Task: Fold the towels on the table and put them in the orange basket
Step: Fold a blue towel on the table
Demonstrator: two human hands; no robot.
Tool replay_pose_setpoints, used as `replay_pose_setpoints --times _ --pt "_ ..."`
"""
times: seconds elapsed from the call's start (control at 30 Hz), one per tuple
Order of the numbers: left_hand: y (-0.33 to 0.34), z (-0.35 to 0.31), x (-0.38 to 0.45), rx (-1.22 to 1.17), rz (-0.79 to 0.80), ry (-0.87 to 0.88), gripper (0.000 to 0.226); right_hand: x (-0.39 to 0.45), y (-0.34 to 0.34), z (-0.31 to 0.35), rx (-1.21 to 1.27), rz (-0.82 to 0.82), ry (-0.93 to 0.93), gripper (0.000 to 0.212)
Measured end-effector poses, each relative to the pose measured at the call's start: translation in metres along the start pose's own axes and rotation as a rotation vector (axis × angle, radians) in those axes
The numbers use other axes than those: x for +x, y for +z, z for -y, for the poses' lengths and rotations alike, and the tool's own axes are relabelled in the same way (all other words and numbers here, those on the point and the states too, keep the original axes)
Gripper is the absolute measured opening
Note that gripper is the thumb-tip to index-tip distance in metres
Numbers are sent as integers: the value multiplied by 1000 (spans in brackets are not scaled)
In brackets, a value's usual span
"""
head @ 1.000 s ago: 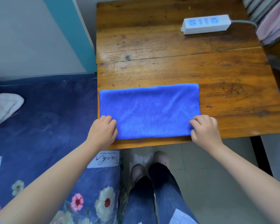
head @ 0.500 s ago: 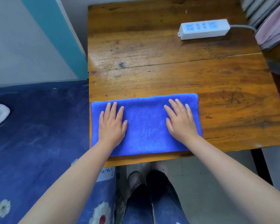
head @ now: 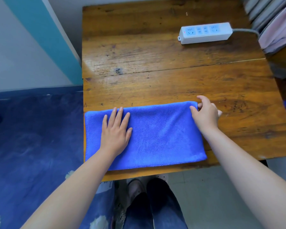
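Observation:
A blue towel point(head: 160, 134), folded into a long rectangle, lies along the near edge of the wooden table point(head: 155, 63). My left hand point(head: 116, 129) rests flat on its left part, fingers straight and spread. My right hand point(head: 205, 113) is at the towel's far right corner and pinches that corner between thumb and fingers. The orange basket is not in view.
A white power strip point(head: 205, 33) with a grey cable lies at the table's far right. A bed with a dark blue flowered cover point(head: 35, 138) borders the table on the left. Stacked fabric point(head: 277, 30) sits past the table's right edge. My legs and shoes point(head: 147, 204) stand below the table's front edge.
A second ago both hands held the towel's near corners; then both lay flat on it. Now my right hand has moved to the far right corner and pinches it.

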State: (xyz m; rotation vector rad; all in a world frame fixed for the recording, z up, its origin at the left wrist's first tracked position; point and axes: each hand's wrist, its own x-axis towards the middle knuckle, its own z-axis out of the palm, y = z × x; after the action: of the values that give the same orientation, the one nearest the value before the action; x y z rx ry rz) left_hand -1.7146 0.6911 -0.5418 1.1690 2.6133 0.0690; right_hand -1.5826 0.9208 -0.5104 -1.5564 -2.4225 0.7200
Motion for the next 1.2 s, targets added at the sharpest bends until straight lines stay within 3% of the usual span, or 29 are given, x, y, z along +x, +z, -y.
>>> replay_pose_setpoints --times 0.17,0.27,0.37,0.43,0.53,0.6,0.73,0.8,1.07,1.2 --pt "4 8 0 21 11 -62 56 15 5 3 208 -60 155 31" --pt "5 10 1 38 36 -114 71 18 15 2 3 -16 114 31" --pt "8 12 1 45 64 -188 62 14 18 2 -183 -30 60 36" --pt "9 10 2 50 81 -224 60 5 15 9 -227 -83 -51 39" --pt "8 4 5 62 58 -229 58 -23 26 32 -369 -151 -520 35" --pt "7 -2 8 29 13 -175 56 -43 41 50 -442 -24 -726 38" --pt "8 -2 11 -3 14 -148 54 -52 72 61 -486 377 -794 48" --pt "11 8 13 7 21 -176 55 -39 77 51 -478 480 -747 54" --pt "4 50 8 -125 17 -465 54 6 25 -22 -405 296 -286 54" --pt "-1 42 4 -67 -44 -425 56 -15 9 -32 -233 211 -90 54"
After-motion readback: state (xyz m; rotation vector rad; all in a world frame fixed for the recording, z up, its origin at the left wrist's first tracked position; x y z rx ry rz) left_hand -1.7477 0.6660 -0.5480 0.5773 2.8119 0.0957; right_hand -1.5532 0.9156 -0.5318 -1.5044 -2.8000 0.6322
